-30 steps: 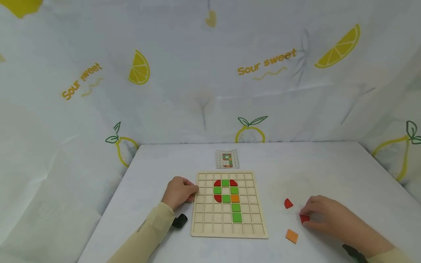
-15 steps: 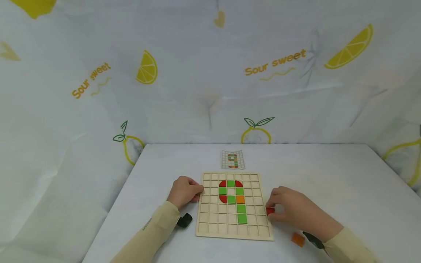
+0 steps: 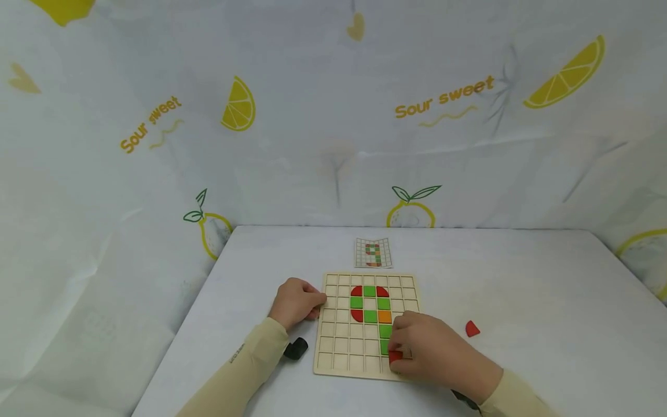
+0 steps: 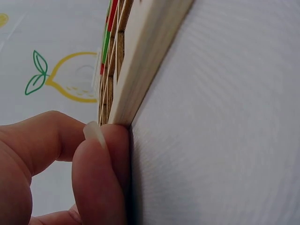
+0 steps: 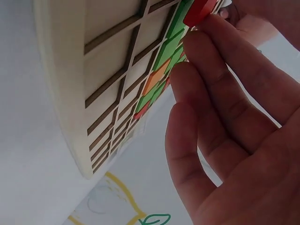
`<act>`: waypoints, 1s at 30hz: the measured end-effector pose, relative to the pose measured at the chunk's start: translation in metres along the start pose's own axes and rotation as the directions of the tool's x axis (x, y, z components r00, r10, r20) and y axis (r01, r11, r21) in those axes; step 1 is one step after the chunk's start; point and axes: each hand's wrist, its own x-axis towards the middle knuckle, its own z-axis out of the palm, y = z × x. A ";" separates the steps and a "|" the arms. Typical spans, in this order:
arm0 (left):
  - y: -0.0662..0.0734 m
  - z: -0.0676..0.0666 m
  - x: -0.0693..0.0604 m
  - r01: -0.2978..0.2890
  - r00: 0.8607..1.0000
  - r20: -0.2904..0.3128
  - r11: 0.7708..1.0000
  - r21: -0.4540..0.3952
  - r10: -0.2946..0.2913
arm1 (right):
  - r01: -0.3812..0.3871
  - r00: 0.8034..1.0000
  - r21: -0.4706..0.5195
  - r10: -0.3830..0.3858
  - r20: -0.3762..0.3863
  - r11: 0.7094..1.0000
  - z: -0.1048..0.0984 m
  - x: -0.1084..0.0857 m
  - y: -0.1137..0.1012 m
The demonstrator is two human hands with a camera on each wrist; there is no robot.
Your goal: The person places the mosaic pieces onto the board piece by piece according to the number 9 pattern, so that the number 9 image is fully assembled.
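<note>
A pale wooden grid board [image 3: 341,347] lies on the table, with green, red and orange pieces forming a 9-like shape in its cells. My left hand [image 3: 296,302] holds the board's left edge; in the left wrist view the thumb [image 4: 96,187] and a finger meet at its wooden side. Over the board's lower right, my right hand [image 3: 435,350] pinches a red tile [image 3: 395,357] just below the lowest green tile [image 3: 384,347]. The right wrist view shows the red tile [image 5: 199,11] at the fingertips, beside the green row. Its full shape is hidden.
A small pattern card [image 3: 373,253] with a coloured 9 on a grid lies behind the board. One loose red quarter-circle tile [image 3: 472,329] is to the right of the board. The white table [image 3: 521,278] ends at a lemon-printed cloth [image 3: 292,150].
My right hand has carried the red tile leftward from the table onto the board's lower right. The orange loose tile is now out of sight. My left hand stays at the board's edge.
</note>
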 end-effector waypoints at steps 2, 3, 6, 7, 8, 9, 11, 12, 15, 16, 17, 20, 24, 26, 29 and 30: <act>0.000 0.000 0.000 0.001 1.000 -0.001 1.000 -0.001 -0.001 | 0.027 1.000 -0.010 -0.027 0.000 1.000 0.002 0.001 -0.003; 0.000 0.000 0.000 0.001 1.000 -0.001 1.000 -0.001 -0.001 | 0.037 0.999 -0.015 -0.037 0.001 0.999 0.003 0.002 -0.004; -0.001 0.000 0.000 0.000 1.000 -0.003 1.000 0.003 0.000 | 0.052 0.999 -0.032 -0.052 0.006 0.998 0.004 0.003 -0.006; -0.001 0.000 0.000 -0.001 1.000 -0.004 1.000 0.006 0.001 | 0.051 0.999 -0.033 -0.051 0.010 0.998 0.004 0.003 -0.007; -0.001 0.000 0.001 -0.003 1.000 -0.005 1.000 0.010 0.003 | 0.050 0.999 -0.036 -0.050 0.015 0.998 0.004 0.004 -0.008; -0.001 0.000 0.001 -0.005 1.000 -0.006 1.000 0.012 0.005 | 0.051 0.999 -0.041 -0.050 0.018 0.998 0.004 0.004 -0.009; -0.001 0.000 0.001 -0.007 1.000 -0.006 1.000 0.017 0.007 | 0.048 0.999 -0.053 -0.047 0.023 0.997 0.005 0.004 -0.010; -0.001 0.000 0.001 -0.008 1.000 -0.006 1.000 0.018 0.008 | 0.048 0.999 -0.059 -0.046 0.027 0.997 0.006 0.004 -0.010; -0.001 0.000 0.001 -0.009 1.000 -0.003 1.000 0.019 0.009 | 0.043 0.999 -0.071 -0.041 0.034 0.997 0.006 0.005 -0.010; -0.001 0.000 0.001 -0.010 1.000 -0.002 1.000 0.019 0.010 | 0.037 0.999 -0.072 -0.035 0.038 0.997 0.006 0.005 -0.011; -0.001 0.000 0.001 -0.011 1.000 -0.002 1.000 0.020 0.011 | 0.032 0.999 -0.074 -0.029 0.042 0.997 0.006 0.005 -0.011; -0.002 0.000 0.001 -0.016 1.000 -0.001 1.000 0.020 0.016 | 0.015 0.999 -0.080 -0.011 0.050 0.997 0.006 0.005 -0.012; -0.002 -0.001 0.003 -0.016 1.000 0.003 1.000 0.018 0.016 | 0.009 0.999 -0.081 -0.005 0.050 0.997 0.006 0.005 -0.012; -0.003 -0.001 0.003 -0.017 1.000 0.004 1.000 0.017 0.017 | 0.006 0.999 -0.080 -0.002 0.050 0.997 0.006 0.004 -0.012; -0.002 -0.001 0.003 -0.015 1.000 0.004 1.000 0.018 0.015 | 0.005 0.999 -0.074 -0.001 0.052 0.997 0.006 0.005 -0.012; -0.002 -0.001 0.003 -0.014 1.000 0.003 1.000 0.017 0.014 | 0.007 0.999 -0.072 -0.004 0.051 0.997 0.006 0.005 -0.012</act>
